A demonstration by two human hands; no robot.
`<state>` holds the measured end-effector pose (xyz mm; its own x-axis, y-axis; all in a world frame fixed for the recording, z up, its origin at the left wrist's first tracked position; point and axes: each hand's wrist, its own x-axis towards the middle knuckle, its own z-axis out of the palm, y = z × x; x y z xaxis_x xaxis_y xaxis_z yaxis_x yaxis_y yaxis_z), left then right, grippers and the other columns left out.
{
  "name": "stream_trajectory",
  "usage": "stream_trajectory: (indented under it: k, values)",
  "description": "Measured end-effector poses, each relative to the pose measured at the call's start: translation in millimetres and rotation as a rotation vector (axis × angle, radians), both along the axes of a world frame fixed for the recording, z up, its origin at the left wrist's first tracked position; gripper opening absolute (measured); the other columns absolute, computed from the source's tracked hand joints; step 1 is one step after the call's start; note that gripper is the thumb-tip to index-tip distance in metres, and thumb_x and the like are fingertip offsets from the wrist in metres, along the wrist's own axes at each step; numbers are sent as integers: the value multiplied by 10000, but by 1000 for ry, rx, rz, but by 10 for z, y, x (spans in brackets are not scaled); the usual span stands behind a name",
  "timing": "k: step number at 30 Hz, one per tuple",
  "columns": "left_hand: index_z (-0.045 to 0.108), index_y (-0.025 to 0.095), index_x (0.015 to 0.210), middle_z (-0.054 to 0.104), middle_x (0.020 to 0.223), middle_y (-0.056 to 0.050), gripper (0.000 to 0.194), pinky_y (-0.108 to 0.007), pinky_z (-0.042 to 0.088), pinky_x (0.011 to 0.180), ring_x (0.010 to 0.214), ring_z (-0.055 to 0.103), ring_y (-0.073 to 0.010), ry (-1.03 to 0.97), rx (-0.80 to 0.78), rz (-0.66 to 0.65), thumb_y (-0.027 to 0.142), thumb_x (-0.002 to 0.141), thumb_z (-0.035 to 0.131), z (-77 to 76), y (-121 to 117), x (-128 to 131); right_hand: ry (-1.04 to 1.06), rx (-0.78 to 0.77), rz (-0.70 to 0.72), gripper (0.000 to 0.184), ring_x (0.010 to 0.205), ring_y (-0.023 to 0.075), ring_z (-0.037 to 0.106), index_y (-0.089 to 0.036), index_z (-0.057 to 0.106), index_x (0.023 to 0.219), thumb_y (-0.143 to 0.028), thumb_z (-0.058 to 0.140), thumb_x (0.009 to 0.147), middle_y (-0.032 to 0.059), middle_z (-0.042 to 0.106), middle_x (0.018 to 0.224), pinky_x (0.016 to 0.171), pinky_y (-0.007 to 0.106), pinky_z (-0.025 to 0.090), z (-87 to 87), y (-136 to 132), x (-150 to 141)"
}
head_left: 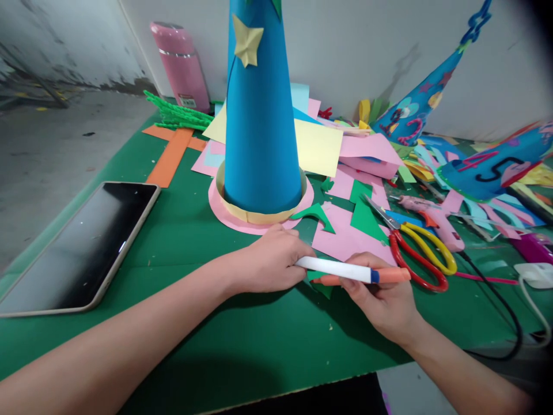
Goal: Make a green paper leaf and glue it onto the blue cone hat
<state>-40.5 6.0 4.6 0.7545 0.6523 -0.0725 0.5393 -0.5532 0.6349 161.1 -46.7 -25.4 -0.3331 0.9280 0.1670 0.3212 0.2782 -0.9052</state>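
My left hand is curled closed around the left end of a white stick-shaped marker or glue stick with an orange end. My right hand grips the same stick near its orange end and also pinches a small green paper piece beneath it. Both hands meet low over the green table cover. Just beyond them stands a tall blue paper cone hat with a yellow star, on a pink paper brim.
A tablet lies at the left. Red and yellow scissors and a pink glue gun lie to the right among pink, green and yellow paper scraps. More decorated cone hats and a pink bottle stand behind.
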Motion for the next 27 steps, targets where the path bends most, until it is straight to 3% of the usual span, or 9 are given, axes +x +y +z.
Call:
stream_trajectory:
  k: [6,17,27]
  values:
    - [681,201,802,646,682,-9,309,-303,346,704,695,524,-180,16,-9,-2,46,667,450,10,2,-1,-32,2,-5,84,550,121,538,-195,638,829,-220,559,821,22,629,693,451,216,415,-9,10,2]
    - [685,187,802,615,638,-9,327,-284,316,635,670,473,-175,54,-14,-10,37,657,434,16,2,2,-9,5,1,55,385,80,429,-202,568,765,-196,545,815,-15,595,579,351,209,323,-8,17,14]
    - [666,184,771,589,617,-4,300,-300,295,644,660,456,-174,53,11,-18,49,670,418,-6,8,-5,3,4,-7,72,415,86,470,-203,543,740,-158,545,796,-10,611,608,373,210,346,-8,15,20]
